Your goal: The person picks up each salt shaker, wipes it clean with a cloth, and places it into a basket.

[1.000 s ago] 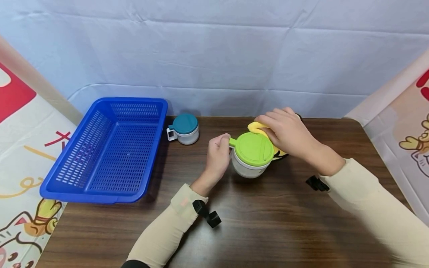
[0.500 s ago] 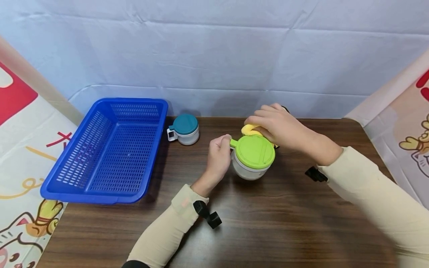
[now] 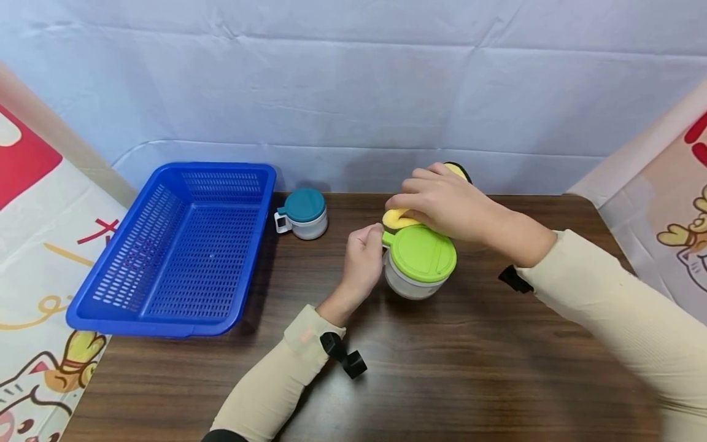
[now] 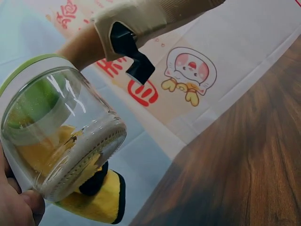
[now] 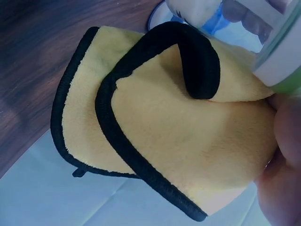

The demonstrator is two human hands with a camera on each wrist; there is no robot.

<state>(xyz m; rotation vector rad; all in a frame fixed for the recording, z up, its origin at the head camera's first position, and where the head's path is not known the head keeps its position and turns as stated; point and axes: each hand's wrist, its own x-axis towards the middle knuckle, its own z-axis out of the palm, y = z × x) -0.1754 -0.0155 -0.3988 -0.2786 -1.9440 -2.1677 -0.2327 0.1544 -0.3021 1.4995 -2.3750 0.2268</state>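
Lime-green lid [image 3: 424, 253] on top, the glass jar [image 3: 413, 288] tilts over the worktop [image 3: 469, 380], a little toward three o'clock from the middle. At its nine o'clock, the left hand [image 3: 361, 261] grips the handle; at its twelve, the right hand [image 3: 442, 202] clutches a folded yellow cloth [image 3: 400, 219] by the rim. I see a teal-lidded jar [image 3: 305, 212] near ten o'clock, a blue basket [image 3: 154, 327] beyond at nine.
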